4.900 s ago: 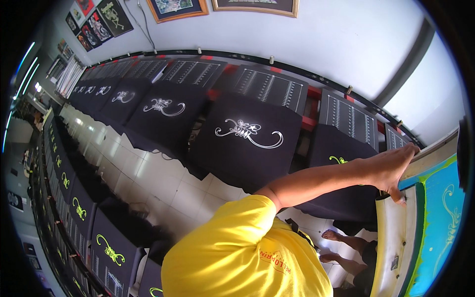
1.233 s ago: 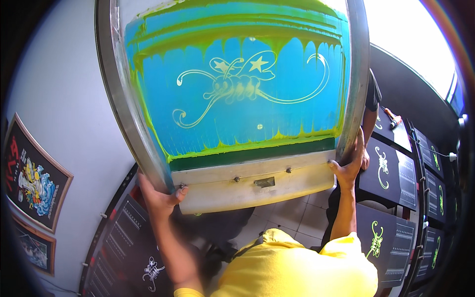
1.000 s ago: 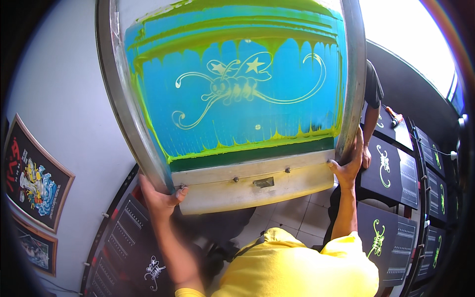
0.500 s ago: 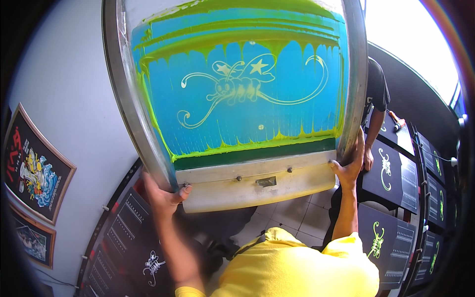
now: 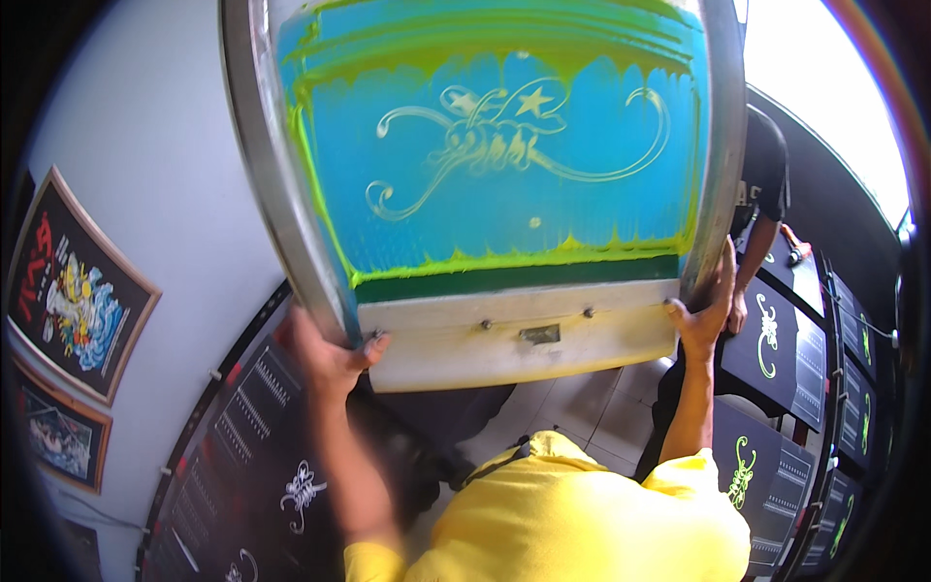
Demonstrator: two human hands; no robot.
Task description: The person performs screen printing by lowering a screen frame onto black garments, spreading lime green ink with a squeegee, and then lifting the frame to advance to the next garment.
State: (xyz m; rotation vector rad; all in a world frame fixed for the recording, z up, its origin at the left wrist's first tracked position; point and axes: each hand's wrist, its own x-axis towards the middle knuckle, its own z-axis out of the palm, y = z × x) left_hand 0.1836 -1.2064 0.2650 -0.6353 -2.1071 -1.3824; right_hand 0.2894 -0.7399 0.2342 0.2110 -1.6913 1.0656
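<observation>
My hands hold up a large screen-printing frame (image 5: pixel 270 184), its metal bars around blue mesh (image 5: pixel 436 228). The mesh carries a pale line design (image 5: pixel 490 136) of a winged creature with stars and long curls. Green-yellow ink (image 5: pixel 504 37) streaks its upper part and rims the sides and bottom. My left hand (image 5: pixel 332 354) grips the lower left corner, thumb on the near face of the pale bottom bar (image 5: pixel 543 357). At the lower right corner my right hand (image 5: pixel 706 320) grips likewise. Fingers behind the frame are partly hidden.
A co-worker's arm (image 5: pixel 760 254) reaches down just right of the frame. Dark printed panels (image 5: pixel 761 335) line the right side, and a long dark table with white prints (image 5: pixel 301 497) runs along the left. Framed pictures (image 5: pixel 78 291) hang on the left wall.
In the picture, the screen-printing frame and my hands have shifted up and to the right. The surroundings have shifted slightly right too, and the design looks more blurred. Both hands keep their grip.
</observation>
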